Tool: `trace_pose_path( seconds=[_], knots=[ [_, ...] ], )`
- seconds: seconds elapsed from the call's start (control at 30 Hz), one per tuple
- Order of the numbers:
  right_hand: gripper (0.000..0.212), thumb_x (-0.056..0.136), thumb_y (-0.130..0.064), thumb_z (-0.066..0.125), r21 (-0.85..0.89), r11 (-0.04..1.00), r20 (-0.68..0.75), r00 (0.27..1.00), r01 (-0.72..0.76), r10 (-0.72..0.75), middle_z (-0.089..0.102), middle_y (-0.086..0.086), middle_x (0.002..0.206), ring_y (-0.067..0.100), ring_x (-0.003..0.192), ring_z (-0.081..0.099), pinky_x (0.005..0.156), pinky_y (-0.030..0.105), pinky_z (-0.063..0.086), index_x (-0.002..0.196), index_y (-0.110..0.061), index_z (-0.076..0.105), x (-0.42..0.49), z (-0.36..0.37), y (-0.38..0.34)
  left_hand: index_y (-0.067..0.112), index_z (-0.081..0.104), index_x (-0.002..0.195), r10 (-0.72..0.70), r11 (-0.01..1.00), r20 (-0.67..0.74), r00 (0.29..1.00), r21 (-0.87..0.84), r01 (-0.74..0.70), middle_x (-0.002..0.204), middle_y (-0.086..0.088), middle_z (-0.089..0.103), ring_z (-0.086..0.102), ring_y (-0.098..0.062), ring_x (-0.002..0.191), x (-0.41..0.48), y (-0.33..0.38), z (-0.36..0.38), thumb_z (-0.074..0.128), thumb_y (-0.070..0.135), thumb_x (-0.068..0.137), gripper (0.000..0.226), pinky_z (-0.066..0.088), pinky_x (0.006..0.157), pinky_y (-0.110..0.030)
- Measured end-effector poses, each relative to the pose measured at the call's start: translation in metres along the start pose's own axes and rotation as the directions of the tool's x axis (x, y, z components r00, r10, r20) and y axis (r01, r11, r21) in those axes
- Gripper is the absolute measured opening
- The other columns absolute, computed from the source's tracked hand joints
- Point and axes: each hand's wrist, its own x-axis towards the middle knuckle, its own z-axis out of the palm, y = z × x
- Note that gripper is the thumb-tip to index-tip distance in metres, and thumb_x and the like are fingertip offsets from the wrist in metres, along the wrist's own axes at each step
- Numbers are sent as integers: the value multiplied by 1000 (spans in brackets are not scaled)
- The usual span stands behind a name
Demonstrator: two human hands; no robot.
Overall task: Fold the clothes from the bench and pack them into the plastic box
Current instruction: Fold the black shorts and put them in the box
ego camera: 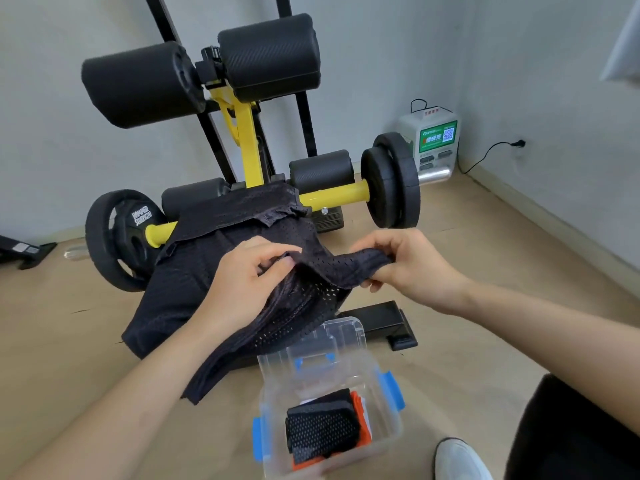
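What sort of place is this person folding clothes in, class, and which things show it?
Probably a small gym or home workout room: a yellow-framed exercise bench with black foam roller pads, and weight plates on its bar.

Shows matt black perforated mesh cloth (180, 292) just behind the clear glossy plastic box (385, 422); inside the box, folded black mesh (322, 427) over smooth orange cloth (358, 407). Farther behind the box, shows glossy yellow metal frame (247, 133) and textured black pads (270, 53).
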Motion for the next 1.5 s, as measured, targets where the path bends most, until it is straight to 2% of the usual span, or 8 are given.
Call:
trace_pose_path(
  seconds=[0.2,0.33,0.57,0.73,0.9,1.07,1.27,1.5],
  knots=[
    [41,96,7,52,1,970,327,917,-243,229,73,19,87,25,70,69,68,32,59,126,-17,66,5,-34,-13,34,75,106,-35,999,43,998,3,35,75,19,64,55,-5,65,-11,-1,-13,65,13,95,26,42,62,-11],
    [22,89,8,61,123,947,339,909,-297,242,72,15,91,24,83,71,74,25,58,106,-4,70,5,-44,-14,39,73,101,-72,997,106,992,-24,75,85,13,68,63,-7,83,-22,1,-16,67,10,93,31,49,70,-13],
    [37,80,17,67,132,971,289,944,-202,157,70,25,100,24,84,70,78,29,56,112,-2,67,3,-45,-14,38,75,92,18,997,302,953,65,-39,88,24,72,67,-4,88,-43,27,-10,70,19,78,24,51,73,-19],
    [28,80,9,72,70,996,195,980,-63,48,71,30,96,21,80,72,74,27,57,105,-2,70,4,-35,-21,35,63,99,88,993,11,996,84,-88,96,19,64,63,-5,94,-44,47,20,71,51,73,31,53,76,-28],
    [33,82,-18,76,-60,994,104,991,88,-81,74,15,73,18,66,70,57,26,53,86,14,66,8,-26,-34,37,49,124,43,990,-54,998,140,-35,113,22,54,54,-1,108,-38,65,46,74,67,69,68,50,88,-25],
    [47,80,-29,79,-166,968,-35,980,189,-198,49,26,64,20,56,41,54,30,35,70,12,58,13,-20,-33,35,52,106,20,995,-171,985,97,-3,92,19,67,64,-1,85,-29,60,50,73,43,85,31,52,74,-29],
    [44,81,-33,78,-12,994,-175,979,105,-105,65,29,85,31,73,60,78,55,53,79,9,65,21,-18,-24,31,70,100,7,999,-162,987,51,1,80,15,70,66,-6,72,-23,43,37,69,20,89,16,55,67,-36],
    [17,94,-17,65,218,976,-278,959,2,60,74,2,78,13,73,69,67,29,58,91,0,67,31,-17,-23,28,72,101,17,970,-276,961,238,52,86,16,58,58,-4,81,-35,19,5,72,8,79,30,48,72,-17]
  ],
)
